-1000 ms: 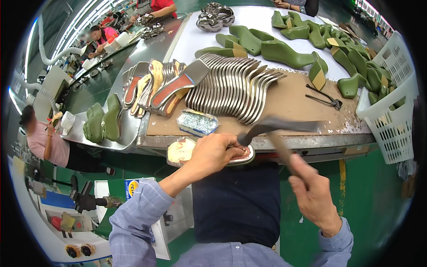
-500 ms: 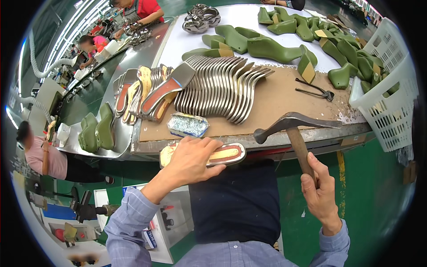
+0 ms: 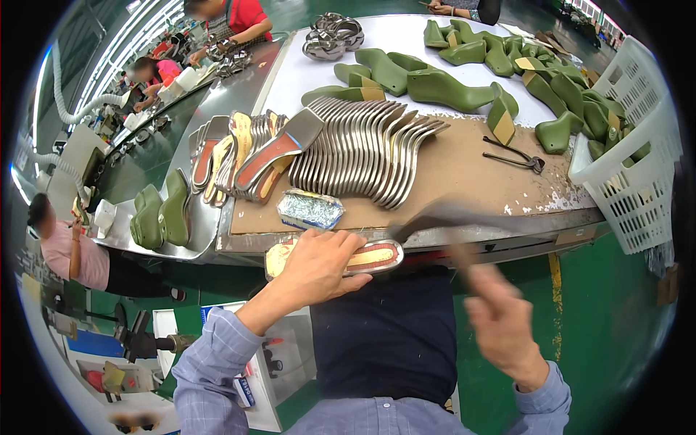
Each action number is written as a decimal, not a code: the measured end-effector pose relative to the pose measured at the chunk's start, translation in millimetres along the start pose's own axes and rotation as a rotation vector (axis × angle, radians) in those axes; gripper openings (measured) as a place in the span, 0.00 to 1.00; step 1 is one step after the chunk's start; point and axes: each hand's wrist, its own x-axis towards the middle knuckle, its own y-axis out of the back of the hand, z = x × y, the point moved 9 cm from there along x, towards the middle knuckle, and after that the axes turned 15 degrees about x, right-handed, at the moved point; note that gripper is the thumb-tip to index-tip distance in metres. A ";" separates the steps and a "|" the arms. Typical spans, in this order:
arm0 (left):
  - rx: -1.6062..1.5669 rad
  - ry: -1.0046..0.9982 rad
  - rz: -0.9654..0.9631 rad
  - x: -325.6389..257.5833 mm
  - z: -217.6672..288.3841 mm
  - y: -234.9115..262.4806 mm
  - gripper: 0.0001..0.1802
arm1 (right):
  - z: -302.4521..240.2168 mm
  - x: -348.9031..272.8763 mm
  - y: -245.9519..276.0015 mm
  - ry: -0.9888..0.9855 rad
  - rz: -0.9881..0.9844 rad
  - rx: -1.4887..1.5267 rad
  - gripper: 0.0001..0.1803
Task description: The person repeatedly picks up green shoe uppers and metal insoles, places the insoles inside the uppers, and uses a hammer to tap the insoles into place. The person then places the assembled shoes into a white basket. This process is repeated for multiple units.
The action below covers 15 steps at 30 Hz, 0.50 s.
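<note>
My left hand (image 3: 319, 262) presses down on a shoe last with a red and yellow insole (image 3: 373, 257), held at the front edge of the workbench. My right hand (image 3: 500, 319) grips the wooden handle of a hammer (image 3: 442, 221). The hammer is blurred, its dark head hanging just above the toe end of the insole. A small foil tin of tacks (image 3: 310, 209) sits on the brown board just beyond my left hand.
A fanned row of metal shank plates (image 3: 370, 148) and several insoles (image 3: 239, 148) lie on the board. Pincers (image 3: 515, 156) rest to the right. Green shoe lasts (image 3: 464, 72) cover the white table; more fill a white basket (image 3: 631, 159). Other people work at the left.
The hammer has swung from a raised position at the right down and leftward toward the insole. My left hand stays on the last.
</note>
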 end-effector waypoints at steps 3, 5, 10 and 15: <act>-0.010 0.006 -0.020 -1.5 -1.7 -2.7 0.28 | 24.0 7.9 -7.0 -0.288 -0.017 0.172 0.24; -0.022 0.021 -0.054 -3.0 -3.0 -3.4 0.29 | 3.1 16.4 18.7 -0.085 0.105 -0.006 0.25; -0.053 0.039 -0.030 -1.5 -3.8 -2.6 0.29 | -0.4 -32.8 48.2 0.091 0.486 0.302 0.25; -0.063 0.062 -0.079 -6.9 -2.7 -5.2 0.30 | 37.1 -10.0 -32.1 -0.253 0.081 0.183 0.24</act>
